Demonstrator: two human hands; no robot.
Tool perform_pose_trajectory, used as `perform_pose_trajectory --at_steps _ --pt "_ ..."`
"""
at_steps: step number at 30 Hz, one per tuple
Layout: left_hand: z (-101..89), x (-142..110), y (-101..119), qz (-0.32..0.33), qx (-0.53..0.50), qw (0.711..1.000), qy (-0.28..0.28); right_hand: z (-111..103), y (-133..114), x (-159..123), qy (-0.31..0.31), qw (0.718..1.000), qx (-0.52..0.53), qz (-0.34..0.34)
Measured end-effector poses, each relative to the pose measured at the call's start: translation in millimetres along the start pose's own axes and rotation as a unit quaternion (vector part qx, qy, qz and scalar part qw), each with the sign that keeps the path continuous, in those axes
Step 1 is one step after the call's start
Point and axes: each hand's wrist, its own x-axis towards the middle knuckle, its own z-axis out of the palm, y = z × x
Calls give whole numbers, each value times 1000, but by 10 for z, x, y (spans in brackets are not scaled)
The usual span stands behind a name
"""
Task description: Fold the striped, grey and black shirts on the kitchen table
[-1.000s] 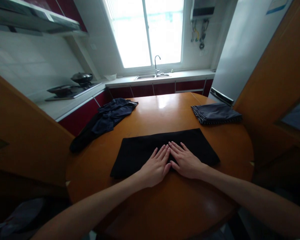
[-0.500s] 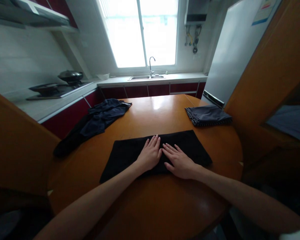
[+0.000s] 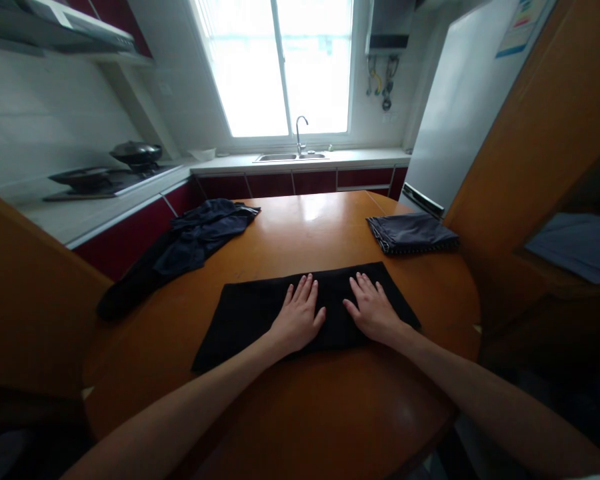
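A black folded piece of clothing (image 3: pixel 250 313) lies flat in front of me on the wooden table (image 3: pixel 300 413). On its middle rests my left hand (image 3: pixel 299 315), palm down with the fingers stretched out. My right hand (image 3: pixel 373 308) lies flat on the right half of the cloth, fingers spread, a short way from the left one. Neither hand grips the cloth. What kind of garment it is, I cannot tell from the fold.
Crumpled dark blue and black clothes (image 3: pixel 195 233) lie at the table's left edge. A folded dark grey garment (image 3: pixel 413 233) is at the far right. Beyond stand a counter with a sink (image 3: pixel 290 157), a stove with pans (image 3: pixel 137 153) and a fridge (image 3: pixel 460 100).
My right hand has slid to the right and slightly away from me across the black cloth, opening a gap between the hands. My left hand stays about where it was.
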Motion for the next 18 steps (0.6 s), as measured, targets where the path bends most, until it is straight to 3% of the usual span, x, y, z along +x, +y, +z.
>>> perform_pose_trajectory --at_steps 12,15,18 --pt "-83 -64 99 11 -13 999 -42 23 29 7 -26 999 -23 -5" --pt "-146 -8 43 -8 -74 996 -52 45 43 1 -19 999 -27 -5" --pt "-294 55 -65 -18 -166 986 -26 75 85 10 -11 1000 -24 -15"
